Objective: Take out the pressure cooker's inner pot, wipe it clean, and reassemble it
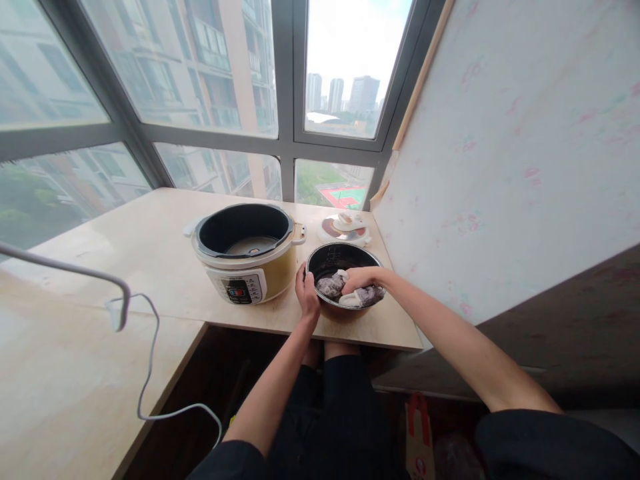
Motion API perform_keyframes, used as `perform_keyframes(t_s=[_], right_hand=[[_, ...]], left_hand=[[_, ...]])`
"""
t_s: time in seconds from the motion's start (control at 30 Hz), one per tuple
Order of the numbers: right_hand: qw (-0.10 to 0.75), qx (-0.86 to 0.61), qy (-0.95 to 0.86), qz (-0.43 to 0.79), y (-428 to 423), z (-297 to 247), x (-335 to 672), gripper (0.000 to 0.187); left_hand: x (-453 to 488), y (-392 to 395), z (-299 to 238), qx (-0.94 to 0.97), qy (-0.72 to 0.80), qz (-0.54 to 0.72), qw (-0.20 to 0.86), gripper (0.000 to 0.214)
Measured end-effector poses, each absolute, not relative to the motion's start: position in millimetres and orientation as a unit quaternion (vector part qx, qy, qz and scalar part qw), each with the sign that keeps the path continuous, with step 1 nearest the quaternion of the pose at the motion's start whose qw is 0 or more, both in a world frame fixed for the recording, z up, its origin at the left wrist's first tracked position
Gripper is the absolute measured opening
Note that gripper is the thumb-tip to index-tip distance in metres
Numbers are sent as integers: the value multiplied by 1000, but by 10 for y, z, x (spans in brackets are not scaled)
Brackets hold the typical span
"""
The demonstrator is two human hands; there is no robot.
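A dark inner pot (336, 255) sits near the front edge of the wooden counter. My left hand (306, 293) grips its left side, with the thumb near the rim. Inside the pot, my right hand (357, 279) is closed on a grey and white cloth (333, 285), pressing it low against the pot; part of the cloth bulges out on both sides of the fingers. To the left stands the cooker body (283, 263), lidless, with a dark interior and a control panel on its front. Behind the pot lies the round cooker lid (344, 227).
The counter (135, 247) runs along the windows, with a patterned wall (525, 167) close on the right. A grey cable (150, 360) hangs near a bent grey rod (65, 265) at left. Below the counter, a paper bag (419, 440) stands on the floor.
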State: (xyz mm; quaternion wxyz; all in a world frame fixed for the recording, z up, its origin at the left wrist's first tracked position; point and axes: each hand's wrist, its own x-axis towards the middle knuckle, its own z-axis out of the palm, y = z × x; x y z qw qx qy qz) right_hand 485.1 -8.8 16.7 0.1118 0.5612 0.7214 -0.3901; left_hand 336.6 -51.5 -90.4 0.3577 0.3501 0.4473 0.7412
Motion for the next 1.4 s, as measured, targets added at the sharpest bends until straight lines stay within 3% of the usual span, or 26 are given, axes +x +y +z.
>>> perform_keyframes(t_s=[0.13,0.33,0.6,0.77,0.93,1.1,1.4], right_hand=[[152,631,714,-262,28,97,4842,30],[83,687,712,-117,73,-110,4849,51],[90,589,779,-197,200,-215,4603,54],[115,514,803,-280,97,-171,4465,42],[219,487,762,-367,-16,-121,4634,30],[306,526,719,-334,126,-157,4727,31],[209,604,732,-237,499,-183,4775,47]], left_hand=[[3321,-515,-906,379,443,723,372,44],[3257,-527,-895,415,438,700,382,45],[3268,-553,-906,419,437,702,374,46],[3287,-564,-889,416,444,706,364,46],[3313,-576,-881,395,454,711,364,46],[3295,-585,-908,407,450,708,361,47],[3219,-597,-914,427,450,688,377,52]])
